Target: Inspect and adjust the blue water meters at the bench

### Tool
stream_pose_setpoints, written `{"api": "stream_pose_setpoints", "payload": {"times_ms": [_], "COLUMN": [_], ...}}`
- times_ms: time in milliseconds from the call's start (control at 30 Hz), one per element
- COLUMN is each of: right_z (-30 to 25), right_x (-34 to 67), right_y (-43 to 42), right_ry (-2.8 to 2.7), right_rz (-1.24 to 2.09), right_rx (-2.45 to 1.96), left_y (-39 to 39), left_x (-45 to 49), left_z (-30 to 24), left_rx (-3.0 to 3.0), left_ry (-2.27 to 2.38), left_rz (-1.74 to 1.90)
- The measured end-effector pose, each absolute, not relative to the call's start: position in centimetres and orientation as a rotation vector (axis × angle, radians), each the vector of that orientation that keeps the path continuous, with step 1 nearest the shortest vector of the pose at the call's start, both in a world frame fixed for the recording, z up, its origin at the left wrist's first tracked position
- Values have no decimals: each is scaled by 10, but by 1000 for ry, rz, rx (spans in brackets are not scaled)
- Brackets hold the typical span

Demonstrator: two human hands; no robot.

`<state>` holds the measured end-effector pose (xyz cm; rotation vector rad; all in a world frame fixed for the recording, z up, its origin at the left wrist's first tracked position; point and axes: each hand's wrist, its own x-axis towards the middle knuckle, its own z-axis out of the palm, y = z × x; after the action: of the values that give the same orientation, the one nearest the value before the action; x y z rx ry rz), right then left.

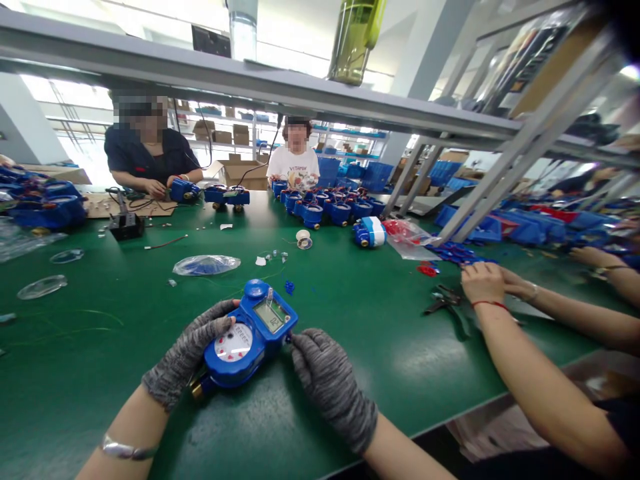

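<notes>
A blue water meter point(260, 348) with a round white dial, a small lit display and a brass pipe end lies tilted over the green table. My left hand point(195, 347), in a grey fingerless glove, wraps round its left side. My right hand point(330, 380), gloved alike, has its fingertips pinched together at the meter's right edge, beside the display. Whatever sits between those fingertips is too small and covered to name. Just beyond the meter lie a few tiny blue parts point(289, 287) and a clear plastic bag point(207, 265).
Pliers point(447, 305) lie at the right, near a co-worker's hands point(485, 283). A wire spool point(303, 239), a wrapped blue meter point(370, 232) and rows of meters point(340, 212) stand farther back. Two people sit opposite. A metal shelf point(300, 83) spans overhead.
</notes>
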<state>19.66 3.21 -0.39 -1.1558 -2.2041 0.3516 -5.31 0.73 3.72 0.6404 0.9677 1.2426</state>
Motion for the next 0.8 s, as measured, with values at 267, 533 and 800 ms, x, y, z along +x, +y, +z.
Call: {"api": "stream_pose_setpoints", "payload": {"times_ms": [267, 533, 800], "right_z": [5, 3, 5], "right_x": [187, 178, 177], "right_y": [64, 73, 70], "right_ry": [-1401, -1122, -1069], "right_rz": [1982, 2230, 2180], "right_rx": [-989, -863, -875], "left_y": [8, 7, 6], "left_x": [-55, -51, -53], "left_z": [33, 39, 34], "left_rx": [598, 538, 506], "left_ry": [995, 966, 937], "left_rz": [1275, 1277, 1282]}}
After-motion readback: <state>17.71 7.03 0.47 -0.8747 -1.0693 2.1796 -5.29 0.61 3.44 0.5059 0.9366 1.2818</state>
